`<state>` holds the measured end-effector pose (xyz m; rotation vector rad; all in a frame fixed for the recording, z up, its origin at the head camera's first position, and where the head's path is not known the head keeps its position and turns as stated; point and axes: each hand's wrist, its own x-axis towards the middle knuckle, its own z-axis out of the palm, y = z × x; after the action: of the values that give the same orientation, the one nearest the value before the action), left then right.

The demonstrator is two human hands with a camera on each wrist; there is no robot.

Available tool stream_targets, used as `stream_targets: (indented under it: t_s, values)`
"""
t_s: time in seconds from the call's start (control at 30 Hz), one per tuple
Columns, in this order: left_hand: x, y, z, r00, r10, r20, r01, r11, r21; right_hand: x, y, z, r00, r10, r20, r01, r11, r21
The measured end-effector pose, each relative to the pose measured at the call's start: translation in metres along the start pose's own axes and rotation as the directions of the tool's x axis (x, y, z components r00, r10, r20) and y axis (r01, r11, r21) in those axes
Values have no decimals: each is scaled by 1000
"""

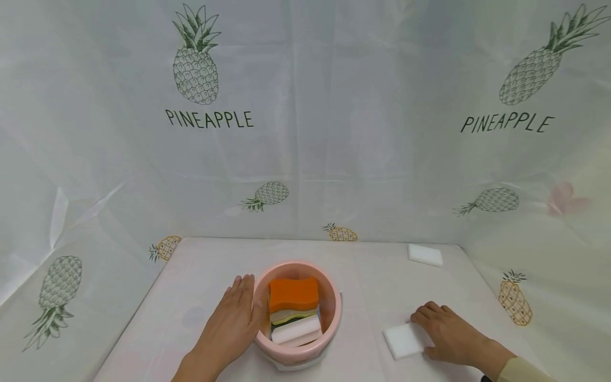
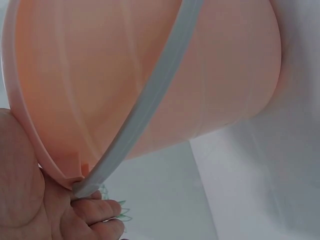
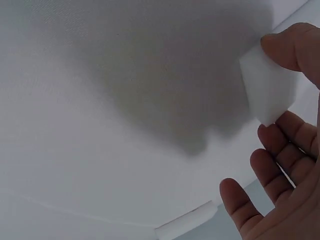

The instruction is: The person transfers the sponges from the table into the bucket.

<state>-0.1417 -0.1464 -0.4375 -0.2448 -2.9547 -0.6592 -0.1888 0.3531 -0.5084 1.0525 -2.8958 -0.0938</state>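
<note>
A pink bucket (image 1: 334, 323) with a grey handle (image 2: 142, 102) stands on the table. Inside it lie an orange sponge (image 1: 293, 294), a white block-shaped sponge (image 1: 297, 330) and a layered yellow-and-green sponge (image 1: 292, 318). My left hand (image 1: 235, 318) rests against the bucket's left rim with its fingers straight; the left wrist view has the fingertips beside the handle's end. At the right of the table, my right hand (image 1: 448, 334) pinches a white melamine sponge (image 1: 402, 341) between thumb and fingers. In the right wrist view this sponge (image 3: 265, 87) is close over the table.
Another white sponge (image 1: 425, 255) lies at the table's back right, near the edge. A pale cloth (image 1: 367, 276) covers the table. Behind and at both sides hangs a white curtain (image 1: 353, 132) printed with pineapples.
</note>
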Motion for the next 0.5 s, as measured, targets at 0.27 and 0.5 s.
stream_targets:
  t_s: [0.27, 0.5]
  values:
    - [0, -1, 1, 1000, 4, -7, -4, 1000, -5, 11, -7, 9, 992, 91, -92, -93, 995, -20]
    - [1, -1, 2, 1000, -3, -7, 3, 1000, -21, 23, -5, 20, 959, 63, -277, -99, 988, -120]
